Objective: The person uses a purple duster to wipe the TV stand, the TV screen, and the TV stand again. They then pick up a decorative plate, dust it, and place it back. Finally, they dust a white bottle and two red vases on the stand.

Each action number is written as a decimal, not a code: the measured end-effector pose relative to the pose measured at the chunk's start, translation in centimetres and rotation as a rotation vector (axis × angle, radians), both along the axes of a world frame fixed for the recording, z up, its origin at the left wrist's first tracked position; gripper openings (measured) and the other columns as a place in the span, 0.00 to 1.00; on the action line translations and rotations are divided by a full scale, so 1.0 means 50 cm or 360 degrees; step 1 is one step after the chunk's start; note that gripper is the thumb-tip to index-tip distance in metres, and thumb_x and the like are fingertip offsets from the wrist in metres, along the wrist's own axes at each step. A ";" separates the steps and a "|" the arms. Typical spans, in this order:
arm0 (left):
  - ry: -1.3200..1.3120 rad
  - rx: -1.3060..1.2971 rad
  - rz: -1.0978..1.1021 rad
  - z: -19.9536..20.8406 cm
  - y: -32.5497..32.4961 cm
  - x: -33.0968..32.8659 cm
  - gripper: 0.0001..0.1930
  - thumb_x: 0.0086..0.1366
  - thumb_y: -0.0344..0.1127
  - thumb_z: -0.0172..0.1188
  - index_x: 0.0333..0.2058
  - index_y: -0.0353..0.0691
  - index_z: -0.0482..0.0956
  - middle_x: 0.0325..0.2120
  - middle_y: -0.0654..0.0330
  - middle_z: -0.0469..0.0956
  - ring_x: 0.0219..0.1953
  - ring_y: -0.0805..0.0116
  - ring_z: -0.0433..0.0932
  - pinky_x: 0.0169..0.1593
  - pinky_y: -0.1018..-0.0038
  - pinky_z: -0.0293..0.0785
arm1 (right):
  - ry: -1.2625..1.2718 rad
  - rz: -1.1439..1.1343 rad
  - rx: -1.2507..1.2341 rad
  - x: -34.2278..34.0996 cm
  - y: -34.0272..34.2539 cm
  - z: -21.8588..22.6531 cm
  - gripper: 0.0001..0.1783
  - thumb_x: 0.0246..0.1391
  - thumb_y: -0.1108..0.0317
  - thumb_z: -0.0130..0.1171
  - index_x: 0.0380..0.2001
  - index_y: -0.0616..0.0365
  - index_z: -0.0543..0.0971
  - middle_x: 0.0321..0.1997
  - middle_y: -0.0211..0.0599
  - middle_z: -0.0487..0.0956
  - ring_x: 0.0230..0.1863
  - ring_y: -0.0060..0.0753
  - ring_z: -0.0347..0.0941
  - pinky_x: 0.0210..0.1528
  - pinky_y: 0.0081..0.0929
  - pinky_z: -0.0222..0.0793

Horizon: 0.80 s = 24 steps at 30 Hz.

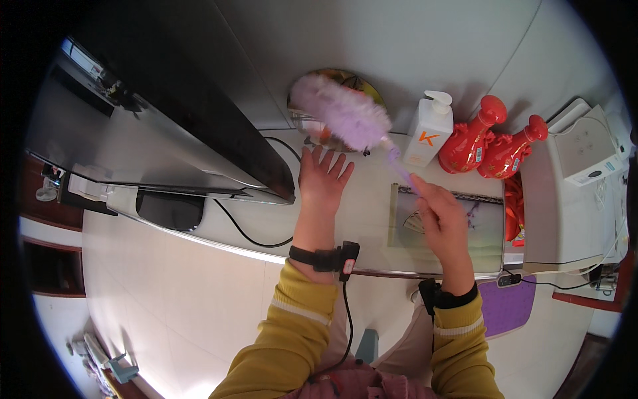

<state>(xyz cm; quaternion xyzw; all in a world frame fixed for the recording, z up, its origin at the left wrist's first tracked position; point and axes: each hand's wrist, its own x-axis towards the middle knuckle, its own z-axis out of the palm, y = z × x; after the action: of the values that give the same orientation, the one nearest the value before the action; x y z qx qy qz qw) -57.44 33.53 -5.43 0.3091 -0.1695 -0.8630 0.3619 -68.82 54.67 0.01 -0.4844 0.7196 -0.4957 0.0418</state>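
My right hand (440, 216) is closed round the thin handle of a fluffy lilac duster (344, 112). The duster's head lies across the front of a round, shiny decorative plate (365, 85) that stands against the wall, covering much of it. Just below the plate, my left hand (323, 176) has its fingers spread over the white tabletop (362, 223) and holds nothing. Whether its palm touches the plate's lower edge I cannot tell. Under my right hand lies a spiral-bound calendar or notebook (407, 229) with a pale printed cover.
A large dark television (219, 126) stands at the left, a black cable (242, 233) beside it. Right of the duster are a white pump bottle (427, 133) and two red bottles (467, 143). A white appliance (565, 219) is farther right. A purple mat (508, 306) lies below the table.
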 end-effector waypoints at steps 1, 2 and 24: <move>0.0019 -0.0017 -0.0011 -0.003 -0.001 0.000 0.37 0.70 0.60 0.45 0.69 0.45 0.49 0.67 0.56 0.54 0.66 0.54 0.58 0.68 0.52 0.55 | -0.0018 -0.0058 -0.0049 -0.001 0.000 0.000 0.24 0.53 0.78 0.56 0.54 0.49 0.78 0.38 0.42 0.80 0.31 0.39 0.75 0.36 0.28 0.71; 0.0015 -0.0008 -0.0009 -0.007 -0.001 -0.002 0.37 0.70 0.60 0.45 0.69 0.45 0.49 0.67 0.56 0.54 0.66 0.54 0.58 0.67 0.53 0.55 | -0.0018 -0.0049 -0.0044 -0.003 0.003 0.001 0.24 0.53 0.79 0.56 0.54 0.50 0.78 0.38 0.42 0.80 0.32 0.40 0.75 0.37 0.28 0.71; -0.0052 0.0160 0.0073 -0.034 -0.010 -0.016 0.26 0.70 0.42 0.49 0.63 0.43 0.58 0.54 0.55 0.64 0.56 0.57 0.67 0.62 0.52 0.65 | -0.0004 -0.0085 0.0063 -0.046 0.050 -0.013 0.23 0.53 0.81 0.55 0.53 0.50 0.79 0.42 0.45 0.81 0.39 0.43 0.78 0.42 0.28 0.72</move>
<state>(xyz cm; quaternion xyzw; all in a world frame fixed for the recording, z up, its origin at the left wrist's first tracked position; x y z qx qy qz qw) -58.24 33.03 -7.16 0.3447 -0.1246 -0.8567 0.3628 -71.11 57.18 -0.63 -0.4633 0.7420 -0.4830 0.0391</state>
